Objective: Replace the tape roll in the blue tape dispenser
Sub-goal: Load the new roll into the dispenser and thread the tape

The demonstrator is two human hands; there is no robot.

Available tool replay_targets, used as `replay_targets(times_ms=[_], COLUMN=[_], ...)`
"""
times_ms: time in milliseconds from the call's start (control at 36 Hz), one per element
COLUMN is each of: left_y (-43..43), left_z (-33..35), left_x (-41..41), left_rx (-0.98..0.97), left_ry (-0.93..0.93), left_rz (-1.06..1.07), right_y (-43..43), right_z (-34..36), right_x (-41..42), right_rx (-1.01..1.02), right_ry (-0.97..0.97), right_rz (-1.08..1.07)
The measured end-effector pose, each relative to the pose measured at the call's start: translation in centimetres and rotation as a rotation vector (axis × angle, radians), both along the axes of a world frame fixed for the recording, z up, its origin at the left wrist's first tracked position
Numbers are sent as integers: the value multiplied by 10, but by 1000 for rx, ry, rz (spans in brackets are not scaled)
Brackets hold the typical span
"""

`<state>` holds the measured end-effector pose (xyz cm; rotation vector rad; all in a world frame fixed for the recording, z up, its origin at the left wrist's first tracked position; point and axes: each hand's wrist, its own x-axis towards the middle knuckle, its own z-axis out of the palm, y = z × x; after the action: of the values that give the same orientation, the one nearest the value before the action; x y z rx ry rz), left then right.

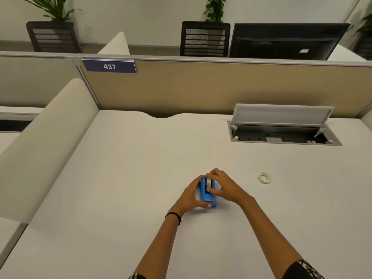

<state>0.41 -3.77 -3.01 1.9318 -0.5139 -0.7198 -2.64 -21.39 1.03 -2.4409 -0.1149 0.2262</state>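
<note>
The blue tape dispenser [207, 196] stands on the white desk [130, 178], its cutter end towards me. A clear tape roll [210, 182] sits in its top. My left hand [191, 195] wraps the dispenser's left side, thumb near the cutter. My right hand [223, 186] reaches over from the right, with its fingers pinching the roll at the top and its thumb on the dispenser's side. A second tape roll [264, 177], thin and whitish, lies flat on the desk about a hand's width to the right.
An open cable hatch [281, 133] with a raised lid is set into the desk at the back right. A tan partition [201, 85] with a sign reading 437 borders the far edge. A cream divider [50, 141] slopes along the left side.
</note>
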Motion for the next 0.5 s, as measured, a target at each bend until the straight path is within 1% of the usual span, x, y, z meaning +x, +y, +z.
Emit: replay_targets(times_ms=[333,500], left_y=[-1,-1], left_z=[0,-1], left_x=[-2,-3], left_rx=[1,2], left_ry=[22,24], left_rz=[12,-1], right_y=[4,5], right_z=[4,9], right_x=[-5,-5], right_rx=[43,-42], right_ry=[18,17], right_rz=[-44,1])
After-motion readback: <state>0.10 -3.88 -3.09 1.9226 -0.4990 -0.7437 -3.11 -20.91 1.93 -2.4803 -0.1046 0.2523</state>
